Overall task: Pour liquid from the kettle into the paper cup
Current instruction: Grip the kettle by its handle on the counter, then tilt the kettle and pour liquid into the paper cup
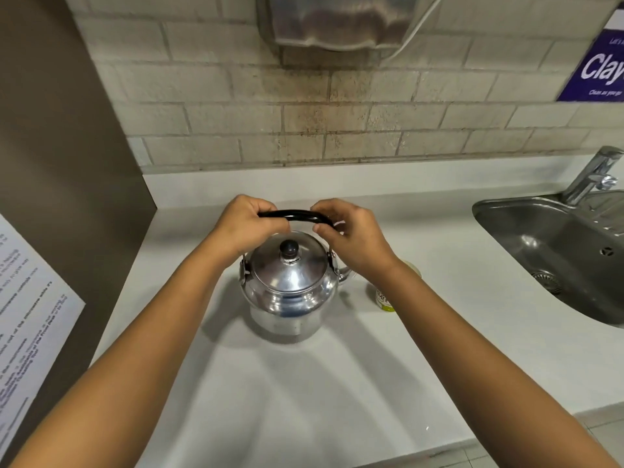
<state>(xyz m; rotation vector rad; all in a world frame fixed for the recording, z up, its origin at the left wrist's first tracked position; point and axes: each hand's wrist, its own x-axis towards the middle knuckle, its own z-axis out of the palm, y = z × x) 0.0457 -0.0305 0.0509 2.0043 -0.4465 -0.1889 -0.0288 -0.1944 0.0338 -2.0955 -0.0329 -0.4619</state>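
Note:
A shiny metal kettle (290, 292) with a black lid knob stands on the white counter (337, 383), its spout pointing right. Its black arched handle (297, 216) is upright above the lid. My left hand (246, 228) is closed around the left end of the handle. My right hand (351, 234) pinches the right end between thumb and fingers. A paper cup (385, 298) with green print stands just right of the spout, mostly hidden behind my right wrist.
A steel sink (540, 248) with a tap (594, 173) is set into the counter at the right. A brown side panel (67, 197) with a printed notice (27, 315) bounds the left. Tiled wall behind, with a metal dispenser (341, 21) overhead.

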